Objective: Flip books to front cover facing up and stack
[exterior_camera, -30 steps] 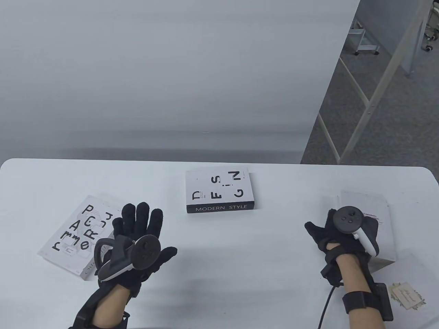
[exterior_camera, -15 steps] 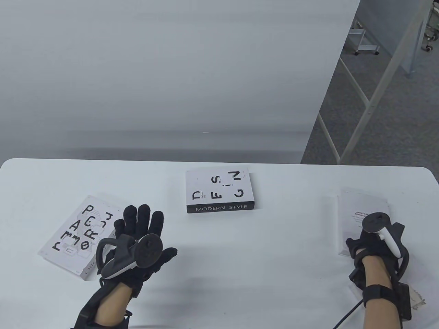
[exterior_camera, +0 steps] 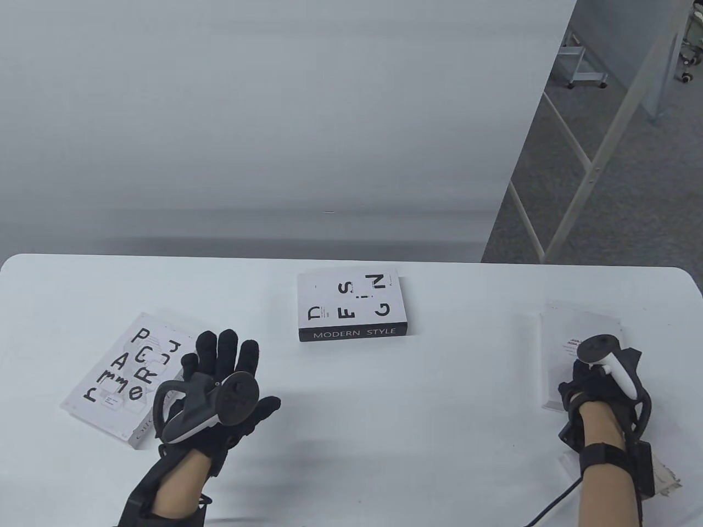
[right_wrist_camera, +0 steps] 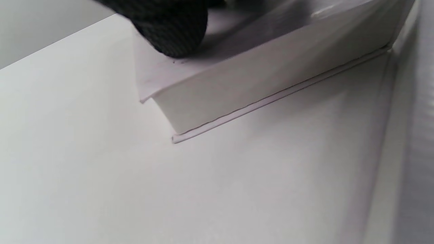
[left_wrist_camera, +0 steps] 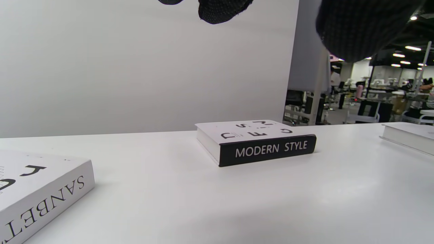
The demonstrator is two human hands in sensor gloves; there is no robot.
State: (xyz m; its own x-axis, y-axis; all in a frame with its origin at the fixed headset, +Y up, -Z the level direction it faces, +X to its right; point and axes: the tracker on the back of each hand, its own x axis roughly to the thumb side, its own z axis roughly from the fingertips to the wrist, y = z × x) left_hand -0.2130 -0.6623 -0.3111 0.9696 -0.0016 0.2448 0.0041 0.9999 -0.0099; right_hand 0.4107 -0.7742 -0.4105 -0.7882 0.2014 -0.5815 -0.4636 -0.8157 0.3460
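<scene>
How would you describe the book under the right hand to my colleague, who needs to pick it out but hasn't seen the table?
On the white table, look to the right end, where the right hand rests on a flat white book. Unlike the middle book with its black MODERN STYLE spine and the left book, both covered in big black letters, its upper face is nearly blank, with only small print.

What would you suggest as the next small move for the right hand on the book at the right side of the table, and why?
Probably lift the right book's near edge to start turning it over. The right hand already rests on that book, a fingertip pressing its top near a corner, and its upturned face shows only small print, likely the back. The other two books show bold lettered covers.
</scene>
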